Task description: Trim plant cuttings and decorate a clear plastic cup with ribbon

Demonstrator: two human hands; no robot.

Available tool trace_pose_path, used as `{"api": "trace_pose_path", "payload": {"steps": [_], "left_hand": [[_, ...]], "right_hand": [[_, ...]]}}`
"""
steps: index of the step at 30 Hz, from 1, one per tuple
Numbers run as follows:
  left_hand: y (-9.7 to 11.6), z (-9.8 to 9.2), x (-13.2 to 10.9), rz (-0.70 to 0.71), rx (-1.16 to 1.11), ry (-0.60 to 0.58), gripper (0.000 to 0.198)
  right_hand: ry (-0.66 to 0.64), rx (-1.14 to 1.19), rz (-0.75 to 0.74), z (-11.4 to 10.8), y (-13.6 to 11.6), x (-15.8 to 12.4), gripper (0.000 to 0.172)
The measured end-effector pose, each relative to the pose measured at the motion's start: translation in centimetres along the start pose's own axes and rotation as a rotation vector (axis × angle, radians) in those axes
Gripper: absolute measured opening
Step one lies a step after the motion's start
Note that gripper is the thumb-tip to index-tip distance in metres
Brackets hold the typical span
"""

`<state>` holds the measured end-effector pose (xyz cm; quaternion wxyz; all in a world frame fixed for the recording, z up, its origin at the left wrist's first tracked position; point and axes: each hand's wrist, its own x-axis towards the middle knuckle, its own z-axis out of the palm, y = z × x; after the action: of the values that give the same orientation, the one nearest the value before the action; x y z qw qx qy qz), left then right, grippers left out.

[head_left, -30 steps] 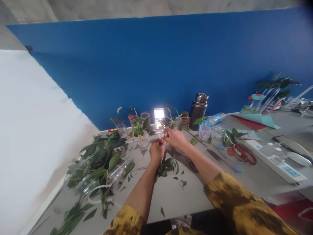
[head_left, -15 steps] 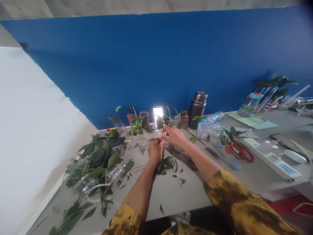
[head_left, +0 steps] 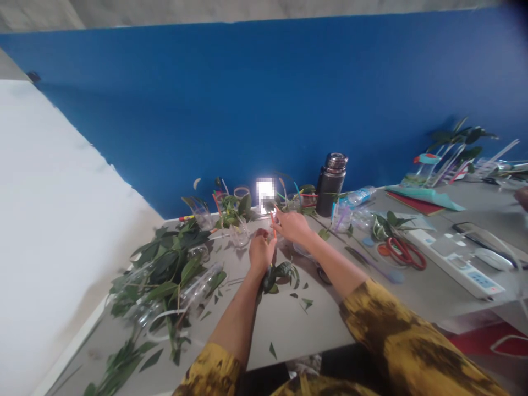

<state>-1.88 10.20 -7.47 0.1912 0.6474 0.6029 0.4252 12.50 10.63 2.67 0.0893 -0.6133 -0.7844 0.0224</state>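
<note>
My right hand (head_left: 292, 226) is closed in a pinch on an orange straw (head_left: 274, 226), which stands nearly upright by a small green leaf. Just below and to its left is my left hand (head_left: 260, 253), its thumb apart from the curled fingers beside the lower part of the straw. I see nothing held in it. A clear plastic cup (head_left: 239, 235) with a jagged rim stands left of the hands. Dark green leaves (head_left: 284, 270) lie on the table close to my left wrist, with small leaf scraps (head_left: 307, 302) nearby.
A leafy heap (head_left: 173, 264) with clear bottles covers the left side. Behind stand cups with cuttings (head_left: 233, 206) and a black thermos (head_left: 331, 184). To the right lie red-handled scissors (head_left: 406, 254), a power strip (head_left: 457, 267) and a mouse (head_left: 494, 258). Another person's hand (head_left: 522, 197) shows at the right edge.
My left hand's thumb and fingers have come apart from the straw; my right hand stays on it. At right, the pale green sheet has shifted, baring red beneath, and another person's hand has appeared.
</note>
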Motion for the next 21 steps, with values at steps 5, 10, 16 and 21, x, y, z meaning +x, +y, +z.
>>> {"api": "trace_pose_path", "payload": {"steps": [5,10,16,21], "left_hand": [[-1.5,0.9,0.6,0.056,-0.088,0.05,0.058],[-2.6,1.7,1.0,0.049,-0.239,-0.014,0.073],[-3.1,2.1,1.1,-0.012,-0.36,-0.035,0.076],[-3.7,2.1,1.2,0.083,-0.284,-0.064,0.06]], "right_hand": [[-0.018,-0.008,-0.013,-0.5,0.0,-0.1,0.035],[-0.044,-0.016,-0.039,-1.2,0.0,-0.3,0.033],[-0.049,-0.025,-0.043,-1.0,0.2,-0.1,0.033],[-0.05,-0.02,-0.044,-0.6,0.5,0.1,0.033]]}}
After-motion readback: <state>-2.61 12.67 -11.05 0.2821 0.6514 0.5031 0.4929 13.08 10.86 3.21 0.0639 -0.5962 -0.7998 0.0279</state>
